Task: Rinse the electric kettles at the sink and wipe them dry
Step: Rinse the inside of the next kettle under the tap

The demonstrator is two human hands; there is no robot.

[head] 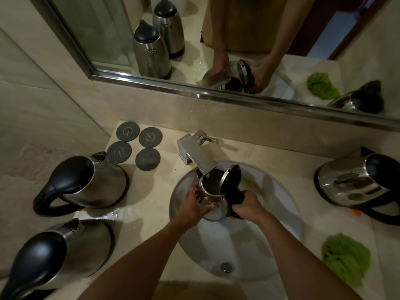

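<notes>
A steel electric kettle (216,207) with its black lid (232,177) flipped open is held upright over the white round sink (279,215), its mouth right under the square tap spout (200,160). My left hand (198,204) grips the kettle's steel body on the left. Its black handle is held by my right hand (247,204). Two closed kettles (86,182) (58,254) stand on the counter at the left, and another kettle (359,182) stands at the right. A crumpled green cloth (344,256) lies on the counter right of the sink.
Several round dark grey coasters (138,146) lie at the back left of the counter. A framed mirror (238,100) runs along the wall behind the tap. A wet patch (112,215) shows on the counter by the left kettles. The sink drain (226,267) is near the front.
</notes>
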